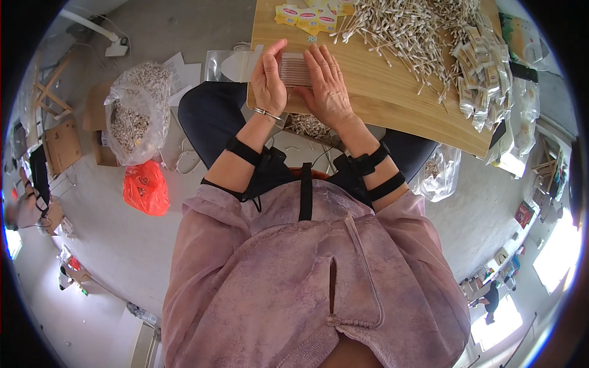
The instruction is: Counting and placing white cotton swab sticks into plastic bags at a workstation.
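A neat row of thin pinkish sticks, apparently cotton swabs, lies between my two hands at the near left edge of the table. My left hand stands on its edge along the left end of the row, palm inward, fingers stretched out. On the other end rests my right hand, its fingers straight and its thumb along the near side. Whether a clear wrapper surrounds the sticks I cannot tell. Left of my left hand lies a clear plastic sheet or bag. Below the table edge, a box of loose swabs shows between my forearms.
A large heap of loose cotton swabs covers the far right of the wooden table, beside a pile of filled packs. Yellow cards lie at the back. A clear bag of swabs and a red bag stand on the floor at left.
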Motion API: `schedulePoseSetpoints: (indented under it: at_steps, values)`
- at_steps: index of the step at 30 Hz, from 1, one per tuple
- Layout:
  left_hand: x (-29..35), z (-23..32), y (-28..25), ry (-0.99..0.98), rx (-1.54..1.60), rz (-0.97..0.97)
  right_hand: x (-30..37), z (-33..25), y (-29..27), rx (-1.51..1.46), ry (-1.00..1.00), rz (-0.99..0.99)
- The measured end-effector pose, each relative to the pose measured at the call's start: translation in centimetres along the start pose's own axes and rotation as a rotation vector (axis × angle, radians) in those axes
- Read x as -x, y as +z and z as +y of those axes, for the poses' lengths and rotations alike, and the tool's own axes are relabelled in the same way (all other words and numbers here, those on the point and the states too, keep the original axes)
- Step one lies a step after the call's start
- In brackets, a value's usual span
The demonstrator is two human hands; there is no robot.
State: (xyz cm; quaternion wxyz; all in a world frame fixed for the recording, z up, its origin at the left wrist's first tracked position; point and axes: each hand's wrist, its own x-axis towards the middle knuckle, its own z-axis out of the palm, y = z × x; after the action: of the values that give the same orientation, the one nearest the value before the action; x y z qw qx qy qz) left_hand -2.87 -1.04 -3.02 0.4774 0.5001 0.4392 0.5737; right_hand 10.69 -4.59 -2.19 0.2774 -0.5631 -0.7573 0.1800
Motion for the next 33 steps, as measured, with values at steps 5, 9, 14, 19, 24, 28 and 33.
schedulePoseSetpoints:
  at_steps: [5, 9, 14, 19, 24, 28, 33]
  values:
    - [0.2, -0.3, -0.1, 0.014, 0.014, 0.021, 0.7, -1.9, 0.8, 0.147, 0.037, -0.026]
    - [0.3, -0.5, 0.1, -0.039, 0.015, -0.031, 0.9, -2.1, 1.7, 0.238, 0.053, -0.091]
    - [0.1, -0.5, 0.4, -0.037, 0.063, -0.014, 0.7, -2.1, 1.9, 0.293, 0.058, -0.123]
    - [0.1, -0.7, 0.5, -0.043, 0.087, -0.003, 0.5, -2.1, 1.8, 0.296, 0.056, -0.127]
    - [0.3, -1.0, 0.6, -0.019, 0.108, 0.01, 0.7, -2.2, 1.5, 0.366, 0.043, -0.17]
    - [0.0, -1.0, 0.1, -0.051, 0.158, -0.046, 0.6, -2.1, 1.8, 0.388, 0.05, -0.172]
    - [-0.7, -0.2, -1.3, -0.138, 0.097, -0.142, 0.3, -1.8, 2.3, 0.392, 0.049, -0.134]
